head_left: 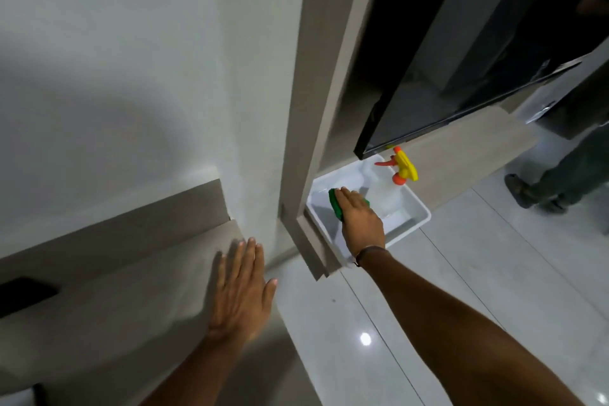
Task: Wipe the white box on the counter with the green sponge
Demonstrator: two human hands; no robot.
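A white box (416, 221), open on top, sits on a low wood-tone counter (461, 155) past a vertical panel. Inside it, my right hand (359, 217) presses flat on a green sponge (336, 204) against the box's floor near its left wall; only the sponge's left edge shows from under my fingers. A clear spray bottle (382, 191) with a yellow and orange trigger head (403, 168) lies in the box's far right part. My left hand (242, 287) rests flat with fingers spread on a lower beige surface (115, 290), away from the box.
A beige vertical panel (316, 109) hides the box's left corner. A dark screen (461, 76) hangs just above the counter. A person's legs and shoes (553, 184) stand on the glossy tiled floor (461, 273) at right. A black object (23, 293) lies at far left.
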